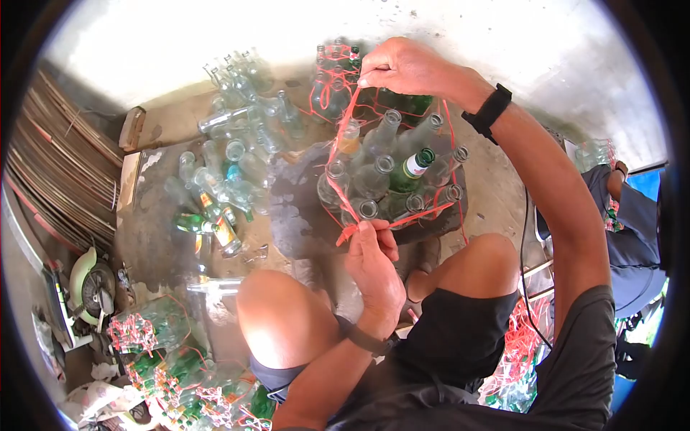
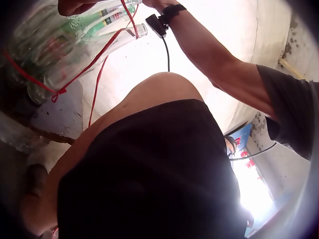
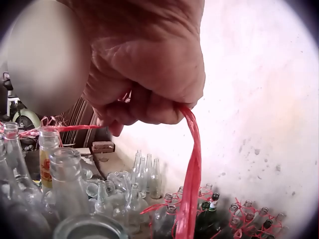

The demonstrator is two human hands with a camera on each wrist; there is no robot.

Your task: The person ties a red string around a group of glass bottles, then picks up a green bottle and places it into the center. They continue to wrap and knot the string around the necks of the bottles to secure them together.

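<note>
Clear glass bottles [image 1: 374, 177] and one green bottle [image 1: 413, 172] stand grouped upright on a dark slab [image 1: 291, 215], with red plastic string [image 1: 336, 154] around them. At the near side of the group, my left hand [image 1: 375, 273] pinches the string beside a bottle's neck. My right hand [image 1: 406, 68] is raised above the far side, its fingers curled round the string, which runs taut down to the left hand. In the right wrist view the string [image 3: 191, 174] hangs from the right fist [image 3: 144, 64]. The left wrist view shows a small knot [image 2: 59, 93] in the string.
Loose bottles [image 1: 233, 172] lie and stand to the left. String-tied bundles stand behind [image 1: 334, 86] and at the lower left [image 1: 162, 366]. A wheel [image 1: 93, 287] and stacked sheets [image 1: 65, 161] are at the far left. Another person [image 1: 611, 230] is at the right.
</note>
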